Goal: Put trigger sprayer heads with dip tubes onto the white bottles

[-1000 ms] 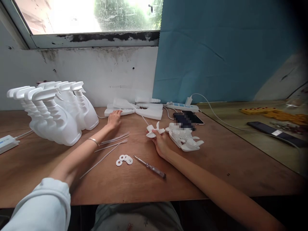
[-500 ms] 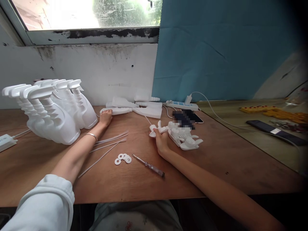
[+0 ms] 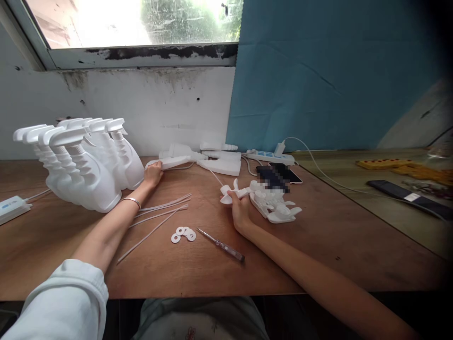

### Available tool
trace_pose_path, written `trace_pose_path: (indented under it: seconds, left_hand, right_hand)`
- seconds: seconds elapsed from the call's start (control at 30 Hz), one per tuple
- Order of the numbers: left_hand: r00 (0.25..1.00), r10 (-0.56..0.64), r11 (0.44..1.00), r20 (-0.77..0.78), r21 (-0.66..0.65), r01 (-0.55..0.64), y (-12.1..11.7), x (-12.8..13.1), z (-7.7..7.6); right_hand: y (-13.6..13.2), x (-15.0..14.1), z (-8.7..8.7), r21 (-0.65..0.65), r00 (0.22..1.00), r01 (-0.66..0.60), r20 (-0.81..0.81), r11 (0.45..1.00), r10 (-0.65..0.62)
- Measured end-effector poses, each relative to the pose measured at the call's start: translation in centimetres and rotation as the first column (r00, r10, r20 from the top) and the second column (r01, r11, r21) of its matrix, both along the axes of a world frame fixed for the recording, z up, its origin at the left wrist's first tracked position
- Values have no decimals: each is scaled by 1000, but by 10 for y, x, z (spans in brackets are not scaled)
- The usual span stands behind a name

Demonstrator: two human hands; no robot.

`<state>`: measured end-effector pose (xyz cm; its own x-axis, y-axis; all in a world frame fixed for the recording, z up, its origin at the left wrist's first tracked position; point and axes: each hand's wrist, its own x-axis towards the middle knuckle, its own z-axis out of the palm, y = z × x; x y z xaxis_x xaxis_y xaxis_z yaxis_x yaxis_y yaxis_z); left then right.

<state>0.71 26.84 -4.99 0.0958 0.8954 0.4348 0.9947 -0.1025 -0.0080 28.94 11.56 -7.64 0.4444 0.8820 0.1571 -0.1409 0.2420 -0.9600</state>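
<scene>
My left hand [image 3: 153, 174] is closed round the end of a white plastic bottle [image 3: 169, 163] that lies on the wooden table [image 3: 198, 274] near the wall. My right hand [image 3: 239, 211] grips a white spray trigger head [image 3: 231, 193] with a thin tube, beside a pile of more trigger heads [image 3: 274, 205]. Between the hands lie several thin white dip tubes [image 3: 161, 212], a few white washers [image 3: 183, 234] and a screwdriver [image 3: 221, 245].
A row of assembled white spray bottles [image 3: 85, 163] stands at the left. More empty bottles [image 3: 219, 163] lie by the wall. A phone [image 3: 278, 174] and a power strip [image 3: 269, 156] sit behind the trigger pile. A white adapter [image 3: 12, 208] is at the far left edge.
My left hand has closed on the lying bottle and drawn its end to the left, away from the other empty bottles. My right hand has stayed on the trigger head.
</scene>
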Motion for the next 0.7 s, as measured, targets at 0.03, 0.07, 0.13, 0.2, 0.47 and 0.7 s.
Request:
trace_pose_path:
  seconds: [0.03, 0.07, 0.13, 0.2, 0.47, 0.7]
  left_hand:
    - [1000, -2, 1000, -2, 7, 2, 0, 0, -1]
    - [1000, -5, 1000, -3, 14, 5, 0, -1, -2]
    - [1000, -17, 999, -7, 29, 18, 0, -2, -3]
    - [999, -35, 998, -11, 44, 35, -1, -2, -4]
    - [982, -185, 972, -34, 143, 188, -28, 7, 7]
    - [963, -269, 902, -8, 349, 255, -64, -2, 17]
  right_hand:
    - [0, 0, 0, 2, 1000, -7, -10, 1000, 7]
    - [0, -1, 0, 5, 1000, -12, -19, 1000, 12]
    - [0, 0, 0, 2, 999, -19, -36, 1000, 19]
    - [0, 0, -2, -12, 999, -32, -40, 999, 32]
    - [0, 0, 2, 53, 1000, -24, 5, 998, 24]
    - [0, 2, 8, 109, 994, 56, -99, 992, -45]
